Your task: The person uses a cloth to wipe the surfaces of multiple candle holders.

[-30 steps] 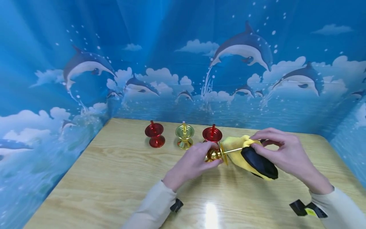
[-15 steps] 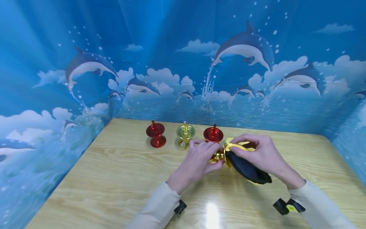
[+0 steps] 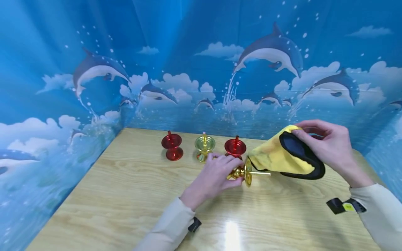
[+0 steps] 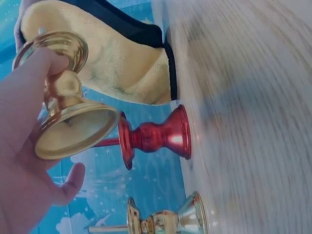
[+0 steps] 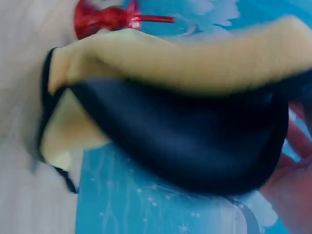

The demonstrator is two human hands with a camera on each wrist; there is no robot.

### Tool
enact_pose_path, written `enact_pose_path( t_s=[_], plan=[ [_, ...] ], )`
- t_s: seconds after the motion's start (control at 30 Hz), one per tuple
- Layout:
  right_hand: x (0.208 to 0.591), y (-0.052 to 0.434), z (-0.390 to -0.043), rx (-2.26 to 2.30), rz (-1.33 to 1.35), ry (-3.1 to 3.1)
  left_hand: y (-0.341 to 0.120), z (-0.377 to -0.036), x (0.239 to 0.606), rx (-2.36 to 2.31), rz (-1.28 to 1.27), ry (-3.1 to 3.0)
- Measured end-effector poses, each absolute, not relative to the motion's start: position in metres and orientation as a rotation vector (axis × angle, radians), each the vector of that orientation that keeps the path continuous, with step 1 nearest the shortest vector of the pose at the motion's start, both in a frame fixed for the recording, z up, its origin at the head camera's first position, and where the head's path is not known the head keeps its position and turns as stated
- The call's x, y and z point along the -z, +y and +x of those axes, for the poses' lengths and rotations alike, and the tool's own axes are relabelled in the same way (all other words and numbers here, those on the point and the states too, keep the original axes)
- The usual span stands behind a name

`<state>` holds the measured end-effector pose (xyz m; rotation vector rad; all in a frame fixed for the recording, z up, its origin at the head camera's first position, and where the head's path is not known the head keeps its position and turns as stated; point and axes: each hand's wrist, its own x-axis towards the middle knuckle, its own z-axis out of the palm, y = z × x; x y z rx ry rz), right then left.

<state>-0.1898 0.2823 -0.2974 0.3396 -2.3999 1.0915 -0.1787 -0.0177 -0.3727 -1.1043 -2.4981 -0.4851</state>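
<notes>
My left hand (image 3: pixel 215 177) grips a shiny gold candle holder (image 3: pixel 248 178) tipped on its side, its dish and thin spike pointing right. In the left wrist view, the thumb lies over the dish of the candle holder (image 4: pixel 66 90) and its hollow base faces the camera. Off to the right, my right hand (image 3: pixel 334 148) pinches the upper edge of a cleaning cloth (image 3: pixel 270 157), yellow on one face and dark on the other, with black edging. The cloth droops toward the holder, and the spike shows bare below it. In the right wrist view the cloth (image 5: pixel 170 136) is blurred.
Along the back of the wooden table (image 3: pixel 132 184) stand a red candle holder (image 3: pixel 172 142), a gold one (image 3: pixel 205 144) and another red one (image 3: pixel 235 147), all upright. The last is close behind my left hand. A blue dolphin-print backdrop (image 3: pixel 188 69) rises behind the table.
My right hand first slid the cloth left along the spike to the dish, then drew it off, up and to the right. My left hand keeps holding the candle holder in nearly the same place.
</notes>
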Motion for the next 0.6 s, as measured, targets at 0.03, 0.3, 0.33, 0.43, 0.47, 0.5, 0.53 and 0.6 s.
enact_pose_path(
  t_s=[0.03, 0.3, 0.33, 0.43, 0.47, 0.5, 0.53, 0.6],
  plan=[
    [0.299, 0.283, -0.190, -1.036, 0.427, -2.389, -0.016, -0.179, 0.372, 0.480, -1.121, -2.494],
    [0.317, 0.246, -0.174, -0.781, 1.049, -2.346, -0.007, -0.177, 0.370, 0.415, -1.137, -2.455],
    [0.320, 0.242, -0.171, -0.789, 1.055, -2.367, -0.006, -0.177, 0.370, 0.403, -1.132, -2.453],
    [0.328, 0.231, -0.163, -0.825, 0.951, -2.454, -0.006, -0.176, 0.370, 0.355, -1.119, -2.444],
    [0.331, 0.228, -0.160, -0.857, 0.894, -2.484, -0.006, -0.176, 0.370, 0.340, -1.114, -2.442],
    [0.333, 0.226, -0.158, -0.890, 0.832, -2.515, -0.006, -0.175, 0.371, 0.327, -1.108, -2.438],
    [0.335, 0.223, -0.156, -0.923, 0.760, -2.545, -0.006, -0.175, 0.371, 0.317, -1.104, -2.432],
    [0.338, 0.220, -0.153, -0.992, 0.631, -2.588, -0.006, -0.174, 0.372, 0.314, -1.096, -2.414]
  ],
)
